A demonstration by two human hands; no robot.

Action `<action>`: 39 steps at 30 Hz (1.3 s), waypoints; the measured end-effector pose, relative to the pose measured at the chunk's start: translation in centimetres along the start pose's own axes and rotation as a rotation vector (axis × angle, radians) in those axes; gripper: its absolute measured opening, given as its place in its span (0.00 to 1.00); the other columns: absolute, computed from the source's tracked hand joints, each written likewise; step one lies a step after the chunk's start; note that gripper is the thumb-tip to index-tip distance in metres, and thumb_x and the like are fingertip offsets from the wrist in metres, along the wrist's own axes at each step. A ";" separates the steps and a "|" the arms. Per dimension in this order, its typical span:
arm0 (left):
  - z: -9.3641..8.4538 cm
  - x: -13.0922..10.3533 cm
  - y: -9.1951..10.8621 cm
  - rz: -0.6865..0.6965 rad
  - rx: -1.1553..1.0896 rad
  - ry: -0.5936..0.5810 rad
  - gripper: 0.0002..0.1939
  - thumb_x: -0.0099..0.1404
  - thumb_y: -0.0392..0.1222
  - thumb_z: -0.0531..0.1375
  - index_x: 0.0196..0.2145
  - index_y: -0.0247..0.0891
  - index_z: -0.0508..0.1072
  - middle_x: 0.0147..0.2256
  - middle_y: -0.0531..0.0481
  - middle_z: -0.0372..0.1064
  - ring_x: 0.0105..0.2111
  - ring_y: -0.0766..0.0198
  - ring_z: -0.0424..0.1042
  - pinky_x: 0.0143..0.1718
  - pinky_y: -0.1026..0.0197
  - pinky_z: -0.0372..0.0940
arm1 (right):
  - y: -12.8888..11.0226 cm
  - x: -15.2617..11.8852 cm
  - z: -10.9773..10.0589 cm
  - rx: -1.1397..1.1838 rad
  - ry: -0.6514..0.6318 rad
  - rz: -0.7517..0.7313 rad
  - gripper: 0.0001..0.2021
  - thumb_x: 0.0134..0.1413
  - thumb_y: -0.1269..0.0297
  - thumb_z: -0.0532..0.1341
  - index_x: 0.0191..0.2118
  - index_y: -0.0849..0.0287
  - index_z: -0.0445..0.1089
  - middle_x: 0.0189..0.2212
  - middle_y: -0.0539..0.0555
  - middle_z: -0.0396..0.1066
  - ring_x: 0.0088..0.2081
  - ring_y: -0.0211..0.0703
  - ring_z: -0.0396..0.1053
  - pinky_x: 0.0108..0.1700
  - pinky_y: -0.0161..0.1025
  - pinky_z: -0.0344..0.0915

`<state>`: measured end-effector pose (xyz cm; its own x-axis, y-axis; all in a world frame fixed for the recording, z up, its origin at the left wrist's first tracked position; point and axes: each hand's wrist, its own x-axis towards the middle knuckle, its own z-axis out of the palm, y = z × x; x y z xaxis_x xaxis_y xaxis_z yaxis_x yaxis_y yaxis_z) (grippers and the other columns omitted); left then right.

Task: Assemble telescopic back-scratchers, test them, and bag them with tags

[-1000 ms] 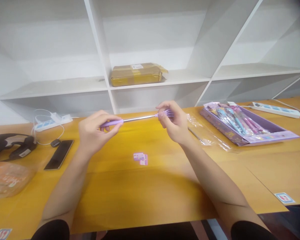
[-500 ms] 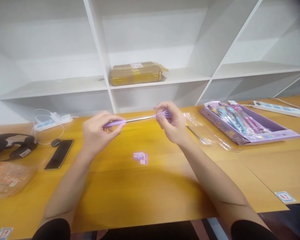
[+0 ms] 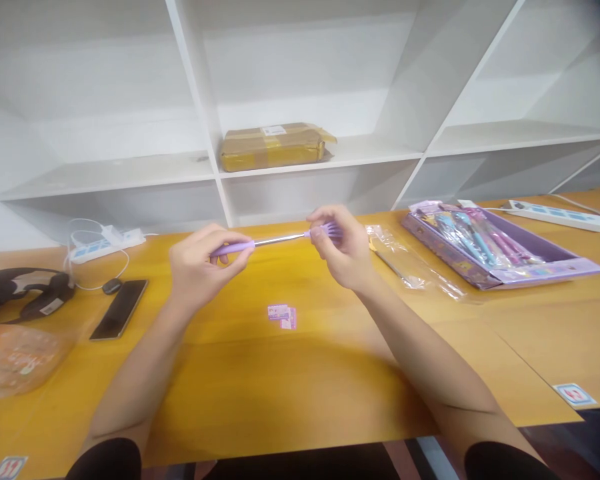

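Observation:
Both hands hold a purple telescopic back scratcher (image 3: 280,239) level above the table. My left hand (image 3: 199,262) is closed around its purple handle. The fingers of my right hand (image 3: 341,243) pinch the purple claw-shaped head, partly covering it. Between the hands shows the thin silver metal rod. Two small purple-and-white cards (image 3: 282,316) overlap on the table below. Near my right wrist, a clear plastic wrapper (image 3: 420,267) lies on the table around another rod-shaped item with a yellow end.
At the right stands a purple display box (image 3: 530,280) with several wrapped items, beside a power strip (image 3: 563,216). A phone (image 3: 119,310), another power strip (image 3: 107,244), a black strap-like object (image 3: 27,291) and an orange plastic bag (image 3: 17,360) lie left. A cardboard box (image 3: 275,147) rests on the shelf.
My left hand has shifted slightly right, toward my right hand, and the visible rod looks a little shorter. My right hand keeps its grip on the head, nearly still.

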<state>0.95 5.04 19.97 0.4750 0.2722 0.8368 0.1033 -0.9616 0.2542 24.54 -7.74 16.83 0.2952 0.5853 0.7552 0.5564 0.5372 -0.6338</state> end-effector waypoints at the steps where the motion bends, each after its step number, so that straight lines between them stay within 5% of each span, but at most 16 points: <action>1: 0.0 0.0 0.0 0.003 -0.004 0.000 0.02 0.67 0.41 0.70 0.38 0.44 0.84 0.33 0.53 0.80 0.26 0.68 0.70 0.29 0.62 0.66 | -0.1 0.0 0.0 0.000 -0.001 -0.005 0.10 0.72 0.55 0.62 0.48 0.54 0.71 0.33 0.51 0.71 0.29 0.38 0.67 0.32 0.38 0.64; 31: -0.4 0.0 0.6 0.016 0.021 -0.004 0.02 0.67 0.41 0.71 0.39 0.45 0.85 0.32 0.54 0.80 0.25 0.69 0.67 0.27 0.62 0.63 | 0.1 -0.3 0.9 0.035 0.000 0.000 0.11 0.72 0.52 0.62 0.45 0.54 0.70 0.33 0.50 0.71 0.26 0.35 0.61 0.29 0.38 0.60; 39: -2.7 1.0 0.4 -0.030 0.012 -0.105 0.05 0.70 0.46 0.70 0.39 0.44 0.85 0.37 0.52 0.84 0.32 0.66 0.78 0.32 0.63 0.69 | -2.0 0.8 -1.7 -0.114 -0.231 -0.046 0.10 0.72 0.56 0.63 0.53 0.53 0.70 0.39 0.53 0.75 0.35 0.39 0.73 0.38 0.39 0.72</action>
<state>-0.90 5.04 22.21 0.5602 0.2962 0.7736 0.1285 -0.9536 0.2721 25.00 -9.35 18.99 0.0896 0.6922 0.7161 0.6532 0.5020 -0.5669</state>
